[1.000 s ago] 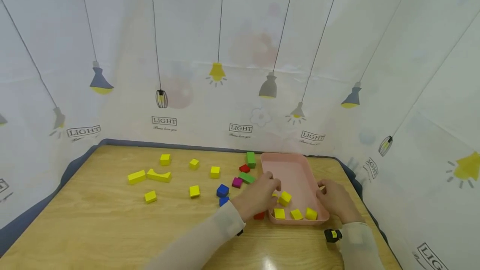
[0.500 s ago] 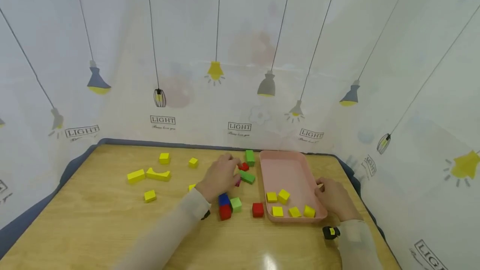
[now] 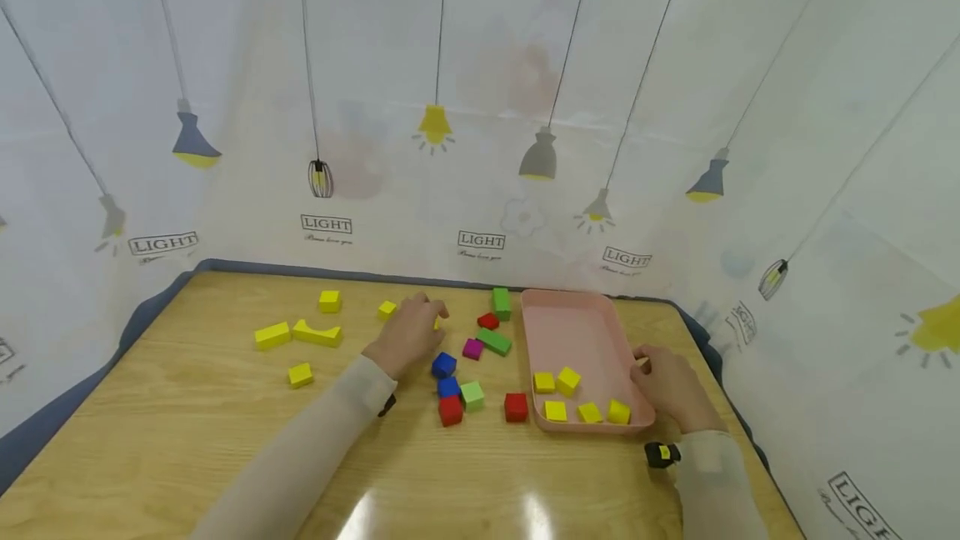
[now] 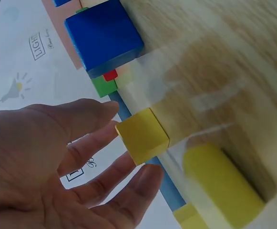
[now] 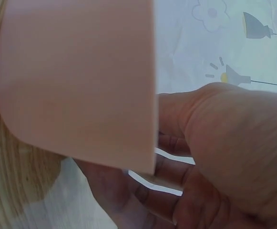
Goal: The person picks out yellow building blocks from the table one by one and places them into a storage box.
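Observation:
My left hand point(image 3: 408, 333) reaches over the table with its thumb and fingers spread around a yellow cube point(image 4: 143, 136). In the left wrist view a small gap shows between thumb and cube; one fingertip overlaps or touches its lower edge. That cube is mostly hidden by the hand in the head view. On the right, my right hand point(image 3: 671, 386) grips the side rim of a pink tray point(image 5: 76, 81), thumb on one side and fingers beneath or outside. Several yellow cubes point(image 3: 567, 381) lie in the near end of the tray.
Yellow blocks lie at the left, among them an arched block point(image 3: 317, 334) and a long block point(image 3: 272, 336). Between left hand and tray are blue cubes point(image 3: 444, 365), red cubes point(image 3: 515, 407), a light green cube point(image 3: 472, 395), a magenta cube point(image 3: 472, 348) and green blocks point(image 3: 494, 342).
My left hand has moved from above the tray leftward across the coloured blocks to the yellow cube. Another yellow cube now shows in the tray. My right hand stays on the rim.

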The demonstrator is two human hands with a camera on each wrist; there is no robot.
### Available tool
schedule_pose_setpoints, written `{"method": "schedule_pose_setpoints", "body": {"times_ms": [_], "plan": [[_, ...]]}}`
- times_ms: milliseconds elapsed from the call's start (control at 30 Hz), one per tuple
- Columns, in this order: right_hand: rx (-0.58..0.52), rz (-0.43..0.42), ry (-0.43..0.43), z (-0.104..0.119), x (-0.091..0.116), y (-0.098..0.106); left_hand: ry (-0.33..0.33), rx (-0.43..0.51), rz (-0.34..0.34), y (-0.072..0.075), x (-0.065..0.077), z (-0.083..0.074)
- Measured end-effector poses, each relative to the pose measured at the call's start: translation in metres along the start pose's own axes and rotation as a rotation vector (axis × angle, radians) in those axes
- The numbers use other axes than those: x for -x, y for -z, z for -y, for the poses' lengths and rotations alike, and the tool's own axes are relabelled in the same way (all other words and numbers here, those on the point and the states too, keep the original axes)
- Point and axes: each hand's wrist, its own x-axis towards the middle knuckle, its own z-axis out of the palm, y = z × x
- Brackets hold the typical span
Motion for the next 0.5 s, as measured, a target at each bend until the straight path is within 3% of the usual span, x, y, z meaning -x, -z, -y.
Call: {"method": "schedule_pose_setpoints", "body": {"times_ms": [333, 500], "plan": [[-0.02, -0.005, -0.017, -0.0009, -0.0007, -0.0055, -0.008, 0.055, 0.027, -0.0025, 0.0027, 0.0055], [0.001, -0.04, 0.025, 0.0001, 0.0028, -0.0026, -0.029, 0.061, 0.021, -0.0043, -0.0001, 0.0057]]}}
